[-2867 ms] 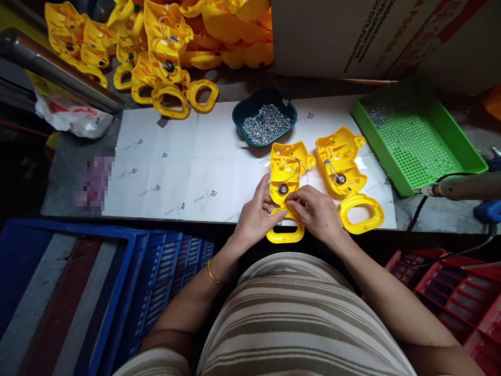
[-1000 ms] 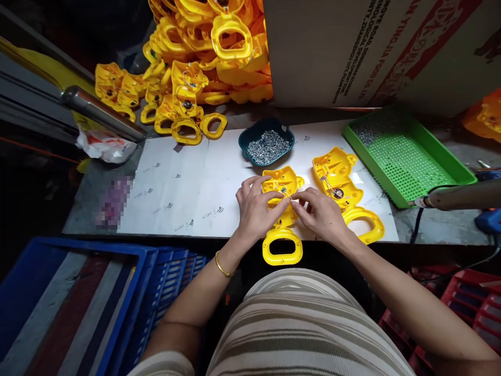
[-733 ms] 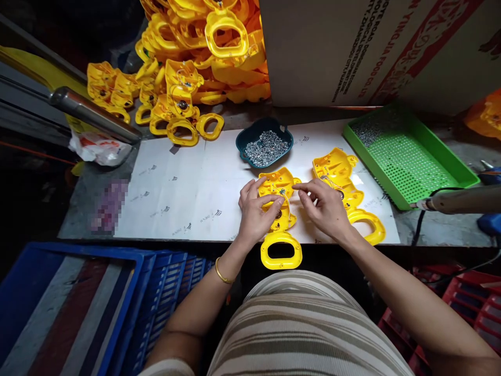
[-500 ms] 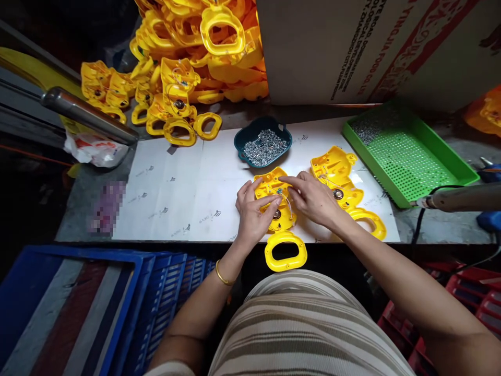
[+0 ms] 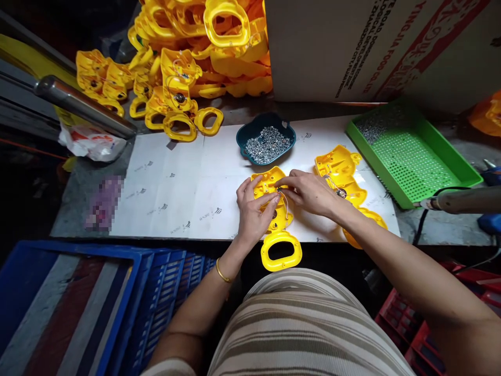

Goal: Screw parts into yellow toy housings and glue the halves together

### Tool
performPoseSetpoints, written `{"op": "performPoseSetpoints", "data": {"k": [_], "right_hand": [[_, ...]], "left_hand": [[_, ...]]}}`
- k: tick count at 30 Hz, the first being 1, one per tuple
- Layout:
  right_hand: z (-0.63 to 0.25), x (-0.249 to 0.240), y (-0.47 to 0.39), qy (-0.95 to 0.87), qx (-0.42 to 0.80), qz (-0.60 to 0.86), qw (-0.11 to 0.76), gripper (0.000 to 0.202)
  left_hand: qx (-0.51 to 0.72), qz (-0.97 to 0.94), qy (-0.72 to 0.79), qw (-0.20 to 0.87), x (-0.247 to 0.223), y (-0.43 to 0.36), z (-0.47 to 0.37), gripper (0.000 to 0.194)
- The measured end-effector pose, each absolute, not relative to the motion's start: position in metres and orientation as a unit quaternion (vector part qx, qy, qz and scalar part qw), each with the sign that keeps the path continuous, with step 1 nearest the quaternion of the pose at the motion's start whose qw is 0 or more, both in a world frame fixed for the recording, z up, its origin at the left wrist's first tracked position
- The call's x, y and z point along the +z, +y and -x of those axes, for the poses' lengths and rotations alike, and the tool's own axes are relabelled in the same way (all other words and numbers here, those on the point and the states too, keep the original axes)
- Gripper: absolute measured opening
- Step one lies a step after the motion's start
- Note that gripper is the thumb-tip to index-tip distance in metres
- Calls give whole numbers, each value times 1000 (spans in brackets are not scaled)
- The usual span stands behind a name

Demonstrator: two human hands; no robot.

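Observation:
A yellow plastic shell half [image 5: 278, 223] lies on the white sheet in front of me, its inner side up, with a ring-shaped handle [image 5: 281, 251] overhanging the table edge. My left hand [image 5: 251, 210] grips the shell's left side, thumb and fingers over its rim. The thumb tip is beside a small circuit board [image 5: 279, 191] with thin wires. My right hand [image 5: 310, 192] reaches in from the right, index fingertip down inside the shell and the other fingers bent near the board. Whatever lies between those fingertips is too small to make out.
Just right is a second yellow shell [image 5: 338, 166] with wires. Behind stands a dark teal bowl [image 5: 241, 137] of small screws. A green perforated basket [image 5: 422, 156], a carton [image 5: 313, 52], piled yellow shells [image 5: 230, 68], a steel flask [image 5: 84, 107] and blue crates [image 5: 143, 292] surround the workspace.
My right index fingertip has shifted slightly left and down inside the shell. My left hand keeps its grip. The whole view has moved a little.

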State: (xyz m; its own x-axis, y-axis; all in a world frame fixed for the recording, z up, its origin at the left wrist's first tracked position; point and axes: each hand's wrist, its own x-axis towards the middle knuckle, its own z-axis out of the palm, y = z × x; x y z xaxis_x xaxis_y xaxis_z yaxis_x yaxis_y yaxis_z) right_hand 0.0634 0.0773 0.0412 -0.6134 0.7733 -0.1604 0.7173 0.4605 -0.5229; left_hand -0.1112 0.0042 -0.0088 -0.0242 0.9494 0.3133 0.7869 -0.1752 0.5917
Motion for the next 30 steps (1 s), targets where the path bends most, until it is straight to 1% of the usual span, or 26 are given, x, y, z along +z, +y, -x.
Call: {"op": "performPoseSetpoints", "data": {"k": [6,9,10,11,15,17,20,23,25,30], "right_hand": [[-56,40,88,-811,336,474,71,17],[-53,43,91,-794,356,485,92,16],[-53,44,91,-790,361,486,94,16],[-53,45,90,-787,367,486,94,16],[-53,44,89,-780,397,469,117,14],[-53,41,90,-773,425,448,148,13],[-53,37,93,-747,486,419,175,13],[-53,37,93,-721,529,417,167,15],[-51,39,90,-729,502,439,153,14],[-48,45,81,-813,293,494,93,17]], "left_hand": [[344,-707,613,75,-7,3,112,12],[360,-701,611,79,-2,4,112,10],[364,-698,612,79,1,4,111,13],[368,-696,612,75,4,5,111,21],[357,-707,607,65,14,11,107,57],[328,-716,611,82,15,16,105,65],[294,-714,625,112,11,23,103,59],[295,-705,629,141,7,26,104,51],[300,-703,627,150,6,27,105,48],[303,-717,615,125,2,26,108,37]]}}
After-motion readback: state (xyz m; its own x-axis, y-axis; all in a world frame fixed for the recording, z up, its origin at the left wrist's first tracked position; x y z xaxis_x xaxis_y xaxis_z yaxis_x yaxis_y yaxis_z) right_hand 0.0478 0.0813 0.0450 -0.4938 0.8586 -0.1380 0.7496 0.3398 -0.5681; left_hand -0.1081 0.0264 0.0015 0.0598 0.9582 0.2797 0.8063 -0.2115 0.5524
